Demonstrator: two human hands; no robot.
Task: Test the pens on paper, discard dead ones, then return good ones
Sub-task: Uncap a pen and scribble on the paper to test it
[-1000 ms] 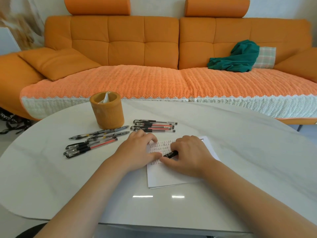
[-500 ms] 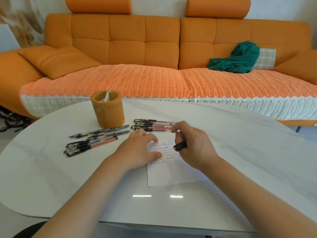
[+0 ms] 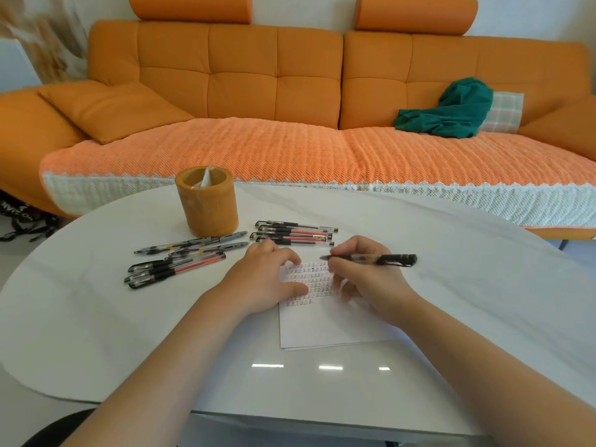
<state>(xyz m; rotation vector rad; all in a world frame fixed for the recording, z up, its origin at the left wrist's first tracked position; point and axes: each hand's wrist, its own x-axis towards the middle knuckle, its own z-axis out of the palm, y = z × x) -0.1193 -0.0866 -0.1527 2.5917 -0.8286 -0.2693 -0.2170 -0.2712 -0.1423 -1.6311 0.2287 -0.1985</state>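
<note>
1. The fingers [image 3: 351,250] of the right hand [image 3: 364,282] pinch a black pen [image 3: 380,259], held level just above the paper [image 3: 325,327] with its tip pointing left.
2. The left hand [image 3: 261,279] lies relaxed, fingers flat on the paper's scribbled corner.
3. Risk: loose pens [image 3: 174,264] and a tidy row [image 3: 295,233] lie near each other on the desk [image 3: 451,285]. A careless set-down could mix the two groups.

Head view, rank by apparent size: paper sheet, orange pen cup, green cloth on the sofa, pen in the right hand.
1. Paper sheet, largest even though partly covered.
2-3. Orange pen cup and green cloth: about alike; the cloth lies farther off, so left unranked.
4. Pen held by the right hand: smallest.
</note>
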